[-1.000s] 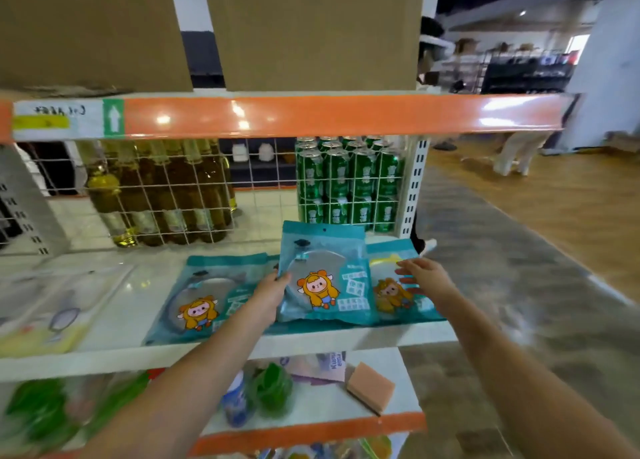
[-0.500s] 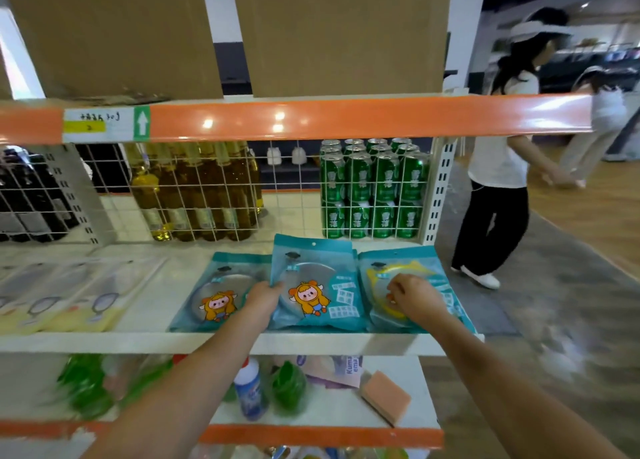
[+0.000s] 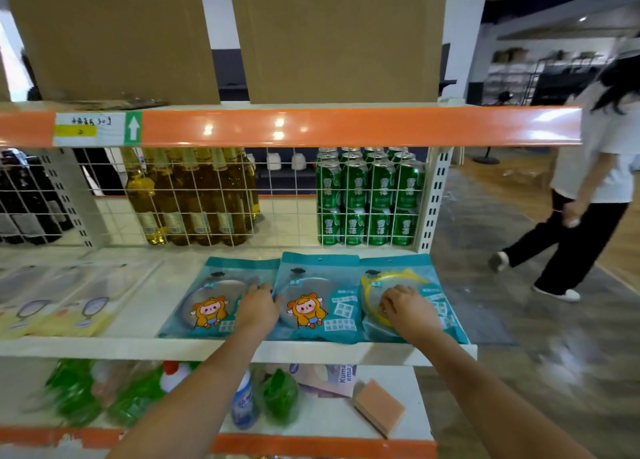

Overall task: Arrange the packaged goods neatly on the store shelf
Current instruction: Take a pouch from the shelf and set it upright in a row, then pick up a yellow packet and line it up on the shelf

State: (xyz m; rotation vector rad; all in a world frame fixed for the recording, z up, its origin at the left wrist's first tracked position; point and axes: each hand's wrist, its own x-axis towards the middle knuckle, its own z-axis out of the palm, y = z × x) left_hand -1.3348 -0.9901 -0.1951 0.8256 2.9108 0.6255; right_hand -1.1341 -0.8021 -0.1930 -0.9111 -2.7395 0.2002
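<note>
Three teal packets with a cartoon figure lie flat side by side on the white shelf (image 3: pixel 138 346). My left hand (image 3: pixel 258 304) rests across the seam between the left packet (image 3: pixel 211 296) and the middle packet (image 3: pixel 318 302), fingers pressing down. My right hand (image 3: pixel 403 306) lies on top of the right packet (image 3: pixel 426 285), which has a yellow ring inside, with the fingers curled down onto its face. The middle packet overlaps its neighbours a little.
Pale yellow packets (image 3: pixel 59 306) lie further left on the same shelf. Behind a wire grid stand oil bottles (image 3: pixel 194 195) and green cans (image 3: pixel 367 195). Cleaning bottles and an orange sponge (image 3: pixel 379 408) sit below. A person (image 3: pixel 588 181) walks past on the right.
The middle packet, held up a second ago, now lies flat between the others. My right hand has moved onto the right packet. The passer-by has moved rightward.
</note>
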